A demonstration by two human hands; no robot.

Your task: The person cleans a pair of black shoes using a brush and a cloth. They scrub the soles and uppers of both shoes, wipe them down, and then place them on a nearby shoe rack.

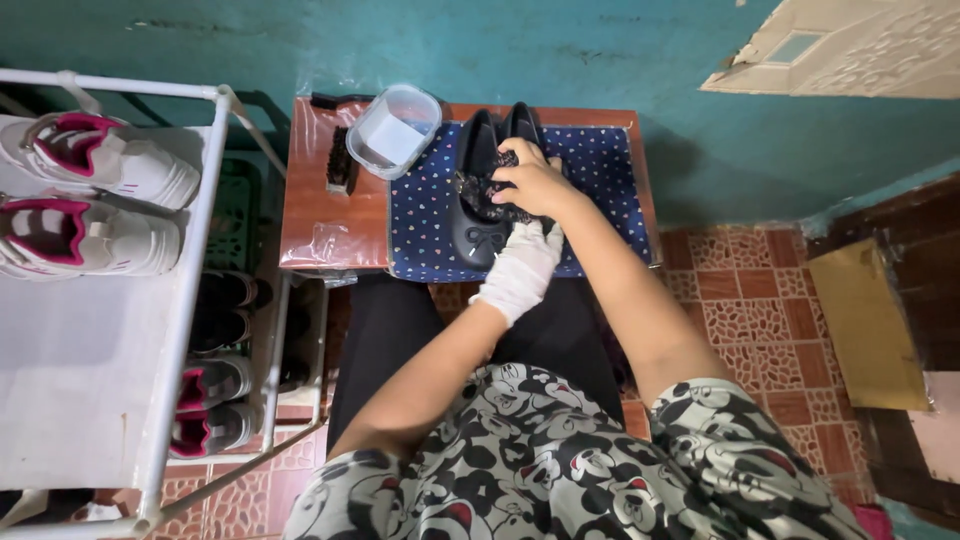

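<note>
Far left: white shoe rack (190,300), with two white and pink sneakers (95,165) on the top shelf and more pairs on the lower shelves. Next to it, small brown table (325,215) under clear plastic film, carrying a dark brush (340,160) and a clear plastic container (394,130), the two just beside each other. Further right on the same table, blue dotted cloth (605,170) and, lying on it, pair of black shoes (478,215), side by side and touching. Left hand (520,268), covered in white fabric, placed at the near end of the shoes; fingers hidden, so impossible to tell if closed on the shoe or only resting there. Right hand (535,180), bare, closed with curled fingers on a dark speckled rag (497,205) and pressing it on the top of one shoe. Judged as the wiping step, in the middle of a stroke over the upper part. For a further stroke: steady support at the near end, even pressure with the rag, care not to push the second shoe toward the container. Far right: red patterned floor tiles (745,300), flat brown board (868,325) against the wall.
</note>
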